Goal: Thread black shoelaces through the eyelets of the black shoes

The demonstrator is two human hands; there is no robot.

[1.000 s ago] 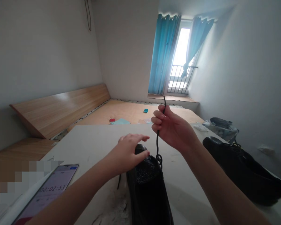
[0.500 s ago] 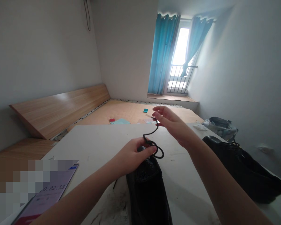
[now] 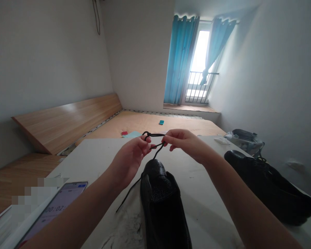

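On the far left I see a wooden headboard (image 3: 75, 112) slanting along a pale wall, and below it a phone (image 3: 64, 197) with timer digits on its screen, partly hidden by the left forearm. Next comes the left hand (image 3: 131, 155), raised over a white table (image 3: 103, 152), its thumb and forefinger pinching a thin black lace (image 3: 157, 135) where it loops and crosses itself. The strands are so fine and dark there that I can't tell whether they form a knot. Beyond the table's far edge is a bed (image 3: 145, 117) with a peach cover; a small red item (image 3: 124, 133), a pale green cloth (image 3: 132, 134) and a teal square (image 3: 161, 122) lie on it. In the middle, a black shoe (image 3: 158, 180) sits on the table, toe pointing away from me, its heel end cut off by the lower edge of my view. One strand runs up from its front to the hands; another trails down its left side onto the tabletop. Just right of centre is the right hand (image 3: 184, 140), thumb and forefinger gripping the lace, with strands stretched across to the left hand. Above and behind it, blue curtains (image 3: 180, 58) frame a bright window (image 3: 200, 52). On the right, a second black shoe (image 3: 264, 186) lies well apart from the first, with a bag (image 3: 245, 141) behind it.
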